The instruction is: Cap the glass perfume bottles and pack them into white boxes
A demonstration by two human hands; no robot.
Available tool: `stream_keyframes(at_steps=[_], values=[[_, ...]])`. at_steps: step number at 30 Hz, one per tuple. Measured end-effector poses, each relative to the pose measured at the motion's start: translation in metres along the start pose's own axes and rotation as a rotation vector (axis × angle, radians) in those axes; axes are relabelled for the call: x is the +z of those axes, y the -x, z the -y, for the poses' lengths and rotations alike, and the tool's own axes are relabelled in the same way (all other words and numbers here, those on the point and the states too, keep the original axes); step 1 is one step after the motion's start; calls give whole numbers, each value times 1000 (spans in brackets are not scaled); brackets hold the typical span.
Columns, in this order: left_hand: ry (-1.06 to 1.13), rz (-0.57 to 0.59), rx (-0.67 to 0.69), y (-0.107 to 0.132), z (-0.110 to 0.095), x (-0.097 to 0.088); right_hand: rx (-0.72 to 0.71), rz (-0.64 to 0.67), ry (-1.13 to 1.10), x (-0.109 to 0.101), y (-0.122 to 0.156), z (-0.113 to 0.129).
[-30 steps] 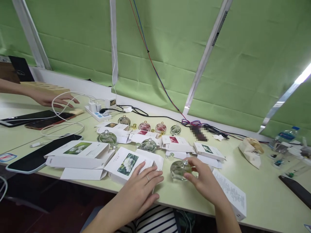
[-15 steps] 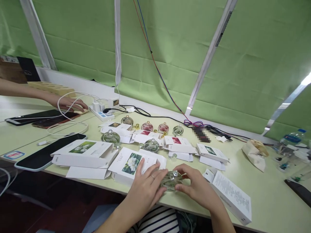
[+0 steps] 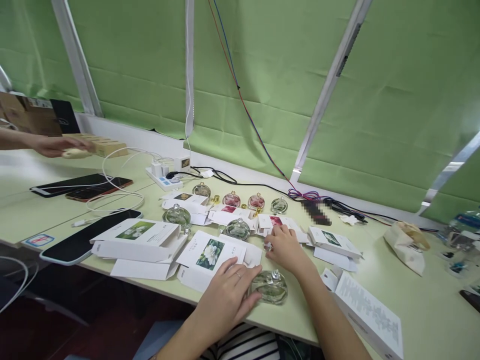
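Clear glass with greenish contents forms the round, flat bottle [image 3: 272, 289] on the pale yellow-green table [image 3: 431, 310], to the right of and nearer than the white cardboard box with a white-flower picture [image 3: 210, 254]. At that box's near right corner, the left hand [image 3: 230, 290] holds the bottle's left side between fingers and thumb. Right of the box, the right hand [image 3: 287, 247] has bent fingertips against a small clear cap [image 3: 267, 246]; I cannot tell how firmly they grip it.

Just behind the box is another round glass bottle with green contents [image 3: 237, 229]; farther behind it stand two round glass bottles with pink-red contents [image 3: 256, 201]. Left of the box lies a white cardboard carton with a green-and-white flower picture [image 3: 138, 231], and well to its right a white cardboard package covered in grey print [image 3: 369, 307]. Far left, a co-worker's hand [image 3: 56, 146] holds a blurred pale yellow object [image 3: 77, 153].
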State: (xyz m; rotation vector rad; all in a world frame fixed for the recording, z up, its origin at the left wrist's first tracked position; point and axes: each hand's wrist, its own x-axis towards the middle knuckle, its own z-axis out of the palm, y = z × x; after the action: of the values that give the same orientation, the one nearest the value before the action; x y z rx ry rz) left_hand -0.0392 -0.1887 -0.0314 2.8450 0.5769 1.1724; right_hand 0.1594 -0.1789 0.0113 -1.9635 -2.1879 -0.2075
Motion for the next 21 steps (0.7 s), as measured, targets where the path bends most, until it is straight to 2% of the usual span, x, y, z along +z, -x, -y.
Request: stream_keyframes(at_steps=[4,7,11,13,15,18,21], values=[[-29,22,6,0,-2,0,-14,-19,-24,14,3,1],[-47,37,12,1,-1,2,-28,-63,-89,14,2,-2],[-32,35,4,2,1,4,-19,-238,-217,-8,12,-10],[-22,36,-4,2,1,4,-9,-341,-294,-21,28,-11],[-16,38,-8,2,1,4,-45,-384,-406,-28,46,-7],[-16,34,-6,2,1,4,-131,-344,-710,-25,66,3],[-9,42,-19,2,1,4,-138,-276,-859,-14,69,10]])
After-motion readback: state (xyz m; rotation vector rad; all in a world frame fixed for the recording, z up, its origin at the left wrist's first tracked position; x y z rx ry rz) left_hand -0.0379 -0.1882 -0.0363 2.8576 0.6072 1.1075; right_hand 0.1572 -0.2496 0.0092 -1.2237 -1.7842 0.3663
